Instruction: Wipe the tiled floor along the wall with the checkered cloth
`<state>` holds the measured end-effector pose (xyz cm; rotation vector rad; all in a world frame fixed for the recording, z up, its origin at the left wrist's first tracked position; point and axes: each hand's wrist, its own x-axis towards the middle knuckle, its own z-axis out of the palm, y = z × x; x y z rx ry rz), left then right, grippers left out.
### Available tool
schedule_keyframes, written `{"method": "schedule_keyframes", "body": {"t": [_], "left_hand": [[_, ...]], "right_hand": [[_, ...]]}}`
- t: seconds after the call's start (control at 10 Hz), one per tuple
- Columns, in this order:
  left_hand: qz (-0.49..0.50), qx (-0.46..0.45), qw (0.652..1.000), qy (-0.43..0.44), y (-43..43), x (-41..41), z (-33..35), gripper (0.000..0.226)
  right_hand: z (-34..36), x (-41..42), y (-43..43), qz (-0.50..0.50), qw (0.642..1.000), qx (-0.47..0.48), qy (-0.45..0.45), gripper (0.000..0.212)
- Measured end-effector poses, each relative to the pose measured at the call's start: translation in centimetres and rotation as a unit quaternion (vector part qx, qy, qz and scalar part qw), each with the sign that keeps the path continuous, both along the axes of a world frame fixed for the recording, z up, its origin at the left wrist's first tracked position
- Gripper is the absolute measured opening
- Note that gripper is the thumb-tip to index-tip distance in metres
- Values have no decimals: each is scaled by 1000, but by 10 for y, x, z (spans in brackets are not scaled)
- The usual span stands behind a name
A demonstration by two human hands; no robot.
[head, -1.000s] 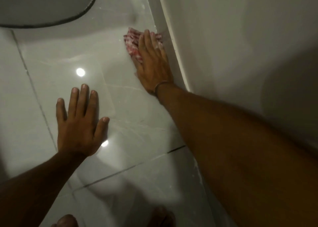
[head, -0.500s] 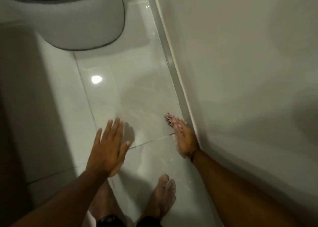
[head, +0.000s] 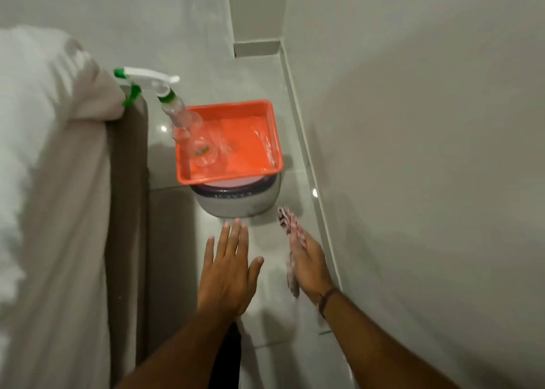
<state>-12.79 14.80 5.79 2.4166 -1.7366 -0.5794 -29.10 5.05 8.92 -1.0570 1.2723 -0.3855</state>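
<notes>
My right hand (head: 309,266) holds the red and white checkered cloth (head: 290,229), which hangs in a crumpled strip from under the palm, lifted off the glossy tiled floor (head: 265,309). The hand is close to the skirting at the foot of the wall (head: 413,182) on the right. My left hand (head: 228,270) hovers beside it, palm down, fingers spread, holding nothing. Both hands sit just in front of a white stool.
A white round stool (head: 236,202) carries an orange tray (head: 230,140) with a clear spray bottle (head: 180,117) in it, straight ahead. A bed with white and beige sheets (head: 59,182) fills the left. The floor strip between bed and wall is narrow.
My view rose from close to the floor to looking down from higher up. The right hand lifted the cloth off the tiles; the left hand came off the floor too.
</notes>
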Motion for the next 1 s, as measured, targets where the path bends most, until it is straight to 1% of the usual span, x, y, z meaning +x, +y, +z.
{"method": "schedule_keyframes", "body": {"t": [0.1, 0.2, 0.3, 0.4, 0.5, 0.6, 0.8, 0.9, 1.0], "left_hand": [[10, -23, 1000, -4, -51, 32, 2, 75], [18, -45, 999, 2, -123, 74, -21, 75], [28, -29, 999, 13, -159, 99, -43, 75], [33, -9, 999, 36, -172, 113, -76, 76], [32, -8, 999, 36, -169, 112, -88, 77], [42, -21, 998, 29, -168, 110, -100, 77], [33, -40, 998, 27, -168, 111, -102, 81], [32, -24, 999, 31, -172, 113, -97, 82], [19, -48, 998, 40, -175, 110, -61, 79]], "right_hand": [[0, 47, -61, 36, 998, -52, 20, 42], [-16, 112, -148, 79, 989, -116, 48, 45], [-37, 155, -195, 102, 977, -167, 80, 48], [-75, 204, -247, 165, 930, -266, 191, 55], [-101, 220, -262, 234, 869, -328, 286, 61], [-136, 226, -262, 348, 798, -326, 369, 76], [-149, 225, -258, 375, 781, -324, 380, 92], [-138, 225, -259, 382, 782, -304, 388, 94], [-100, 211, -244, 331, 838, -272, 339, 92]]}}
